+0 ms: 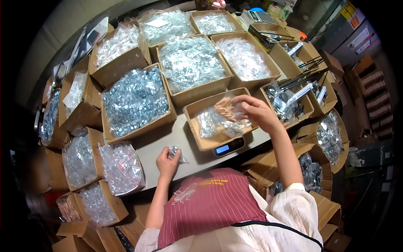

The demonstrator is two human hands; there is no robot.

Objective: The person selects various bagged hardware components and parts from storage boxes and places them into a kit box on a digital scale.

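Observation:
My right hand [257, 111] is raised over a small cardboard box [197, 112] that sits on a digital scale [228, 147]. It pinches a clear plastic bag of tan pieces [227, 108]. More clear bags lie inside that box. My left hand [167, 162] rests on the grey table [168, 138] in front of me and holds a small clear bag of metal parts [176, 153].
Open cardboard boxes full of bagged metal hardware ring the table, such as a large one [135, 101] at left and others [191, 63] behind the scale. Boxes of black rods [302, 75] stand at right. More cartons [96, 203] crowd the lower left.

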